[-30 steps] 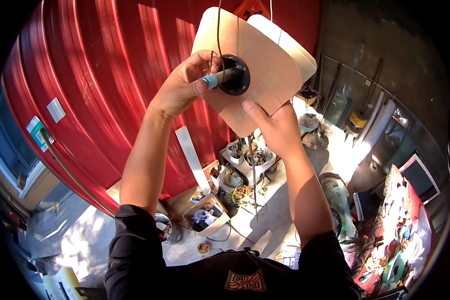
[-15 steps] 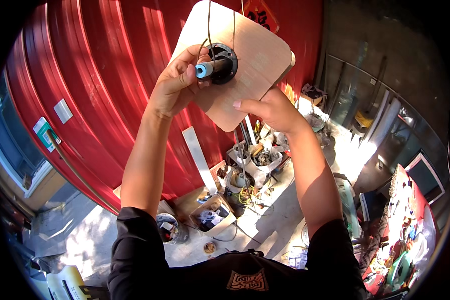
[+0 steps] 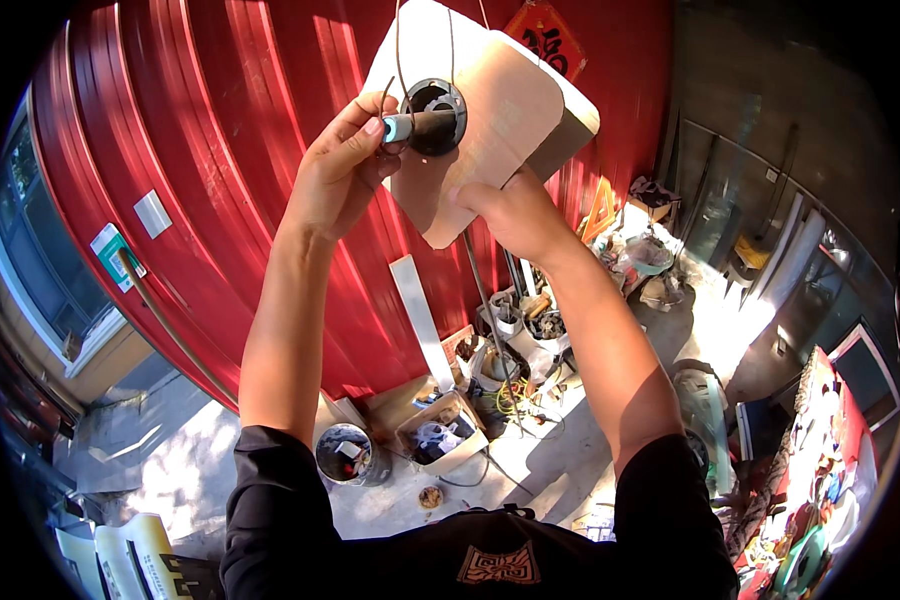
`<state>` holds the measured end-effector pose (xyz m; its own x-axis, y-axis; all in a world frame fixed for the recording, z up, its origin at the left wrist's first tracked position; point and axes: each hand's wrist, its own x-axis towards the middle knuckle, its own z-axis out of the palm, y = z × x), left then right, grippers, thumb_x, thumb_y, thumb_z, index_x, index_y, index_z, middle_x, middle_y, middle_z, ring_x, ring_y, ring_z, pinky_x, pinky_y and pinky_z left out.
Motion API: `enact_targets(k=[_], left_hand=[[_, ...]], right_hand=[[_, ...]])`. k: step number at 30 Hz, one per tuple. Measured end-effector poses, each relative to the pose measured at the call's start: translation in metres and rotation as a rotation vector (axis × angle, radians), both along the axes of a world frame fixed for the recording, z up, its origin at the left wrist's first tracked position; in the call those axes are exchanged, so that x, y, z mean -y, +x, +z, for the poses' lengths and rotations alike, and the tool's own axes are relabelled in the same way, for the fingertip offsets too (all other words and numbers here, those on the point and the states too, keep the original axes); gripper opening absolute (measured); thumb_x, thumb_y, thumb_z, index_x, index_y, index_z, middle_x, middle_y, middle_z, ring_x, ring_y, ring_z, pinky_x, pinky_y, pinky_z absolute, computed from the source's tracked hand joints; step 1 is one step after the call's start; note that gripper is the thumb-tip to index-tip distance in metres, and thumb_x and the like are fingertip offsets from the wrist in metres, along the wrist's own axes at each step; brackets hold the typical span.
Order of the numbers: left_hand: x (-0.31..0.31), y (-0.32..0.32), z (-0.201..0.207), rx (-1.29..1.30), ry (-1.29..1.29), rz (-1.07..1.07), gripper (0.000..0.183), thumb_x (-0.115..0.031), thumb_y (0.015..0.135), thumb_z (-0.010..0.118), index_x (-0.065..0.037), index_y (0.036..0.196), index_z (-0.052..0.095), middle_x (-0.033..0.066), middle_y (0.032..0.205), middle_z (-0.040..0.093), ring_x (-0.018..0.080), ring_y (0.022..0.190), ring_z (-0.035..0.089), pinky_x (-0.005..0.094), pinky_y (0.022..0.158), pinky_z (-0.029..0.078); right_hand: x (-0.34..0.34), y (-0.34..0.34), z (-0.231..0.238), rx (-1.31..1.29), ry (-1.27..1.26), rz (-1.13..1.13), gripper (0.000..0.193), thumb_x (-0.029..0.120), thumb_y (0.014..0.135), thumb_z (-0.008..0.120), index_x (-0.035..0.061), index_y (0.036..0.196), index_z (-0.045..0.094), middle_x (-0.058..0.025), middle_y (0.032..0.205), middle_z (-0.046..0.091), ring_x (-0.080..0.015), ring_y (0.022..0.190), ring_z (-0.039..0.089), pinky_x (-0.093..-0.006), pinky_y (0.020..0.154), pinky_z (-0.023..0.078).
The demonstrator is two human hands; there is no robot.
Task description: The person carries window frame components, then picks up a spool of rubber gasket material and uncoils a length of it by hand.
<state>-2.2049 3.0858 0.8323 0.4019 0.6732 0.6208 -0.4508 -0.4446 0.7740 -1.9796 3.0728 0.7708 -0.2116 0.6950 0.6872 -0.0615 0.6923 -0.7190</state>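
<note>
While the left hand closes its thumb and bent fingers around the pale blue end of a dark tube, the right hand steadies a tan board with rounded corners by its lower edge. The right thumb lies flat on the board's near face; the other right fingers are hidden behind it, so how far they are curled cannot be told. The tube sticks out from a black round flange on the near face of the board, left of its middle, and its blue end reaches toward the board's left side. A thin brown cord comes down over the board's upper left part to the tube, and a short bent wire rises beside the left fingertips. Behind the board, a second panel shows past its right edge. A red wall stands beyond the board, with a red diamond-shaped paper at the board's upper right. Well below the board are a white strip leaning on the wall, a filled box and a bucket; a cluttered red surface lies far to the board's lower right.
</note>
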Motion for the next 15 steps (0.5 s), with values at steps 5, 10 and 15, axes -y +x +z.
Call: enact_targets(k=[5, 10, 15], left_hand=[[-0.01, -0.018, -0.001, 0.031, 0.012, 0.022, 0.013, -0.001, 0.105, 0.057, -0.011, 0.112, 0.06, 0.0009, 0.11, 0.06, 0.0052, 0.072, 0.046, 0.0208, 0.062, 0.038], [-0.003, -0.022, 0.0, -0.006, -0.011, 0.107, 0.013, -0.001, 0.104, 0.058, -0.011, 0.112, 0.062, -0.0014, 0.108, 0.061, 0.0037, 0.07, 0.044, 0.0205, 0.062, 0.036], [0.002, -0.021, 0.011, -0.128, -0.037, 0.268, 0.011, -0.003, 0.105, 0.057, -0.012, 0.108, 0.062, -0.0062, 0.097, 0.06, 0.0009, 0.069, 0.043, 0.0193, 0.063, 0.035]], right_hand=[[-0.011, -0.01, -0.001, 0.147, -0.018, -0.257, 0.043, 0.018, 0.089, 0.061, -0.0041, 0.127, 0.062, -0.02, 0.115, 0.072, -0.0332, 0.109, 0.069, -0.0417, 0.098, 0.052], [-0.004, -0.012, 0.003, 0.224, -0.087, -0.257, 0.05, 0.02, 0.089, 0.058, -0.004, 0.133, 0.059, -0.0238, 0.119, 0.071, -0.0396, 0.113, 0.068, -0.0431, 0.099, 0.051], [-0.015, -0.008, -0.012, 0.214, -0.11, -0.208, 0.052, 0.021, 0.09, 0.057, -0.0048, 0.135, 0.058, -0.0267, 0.122, 0.071, -0.0416, 0.115, 0.068, -0.0438, 0.1, 0.052]])
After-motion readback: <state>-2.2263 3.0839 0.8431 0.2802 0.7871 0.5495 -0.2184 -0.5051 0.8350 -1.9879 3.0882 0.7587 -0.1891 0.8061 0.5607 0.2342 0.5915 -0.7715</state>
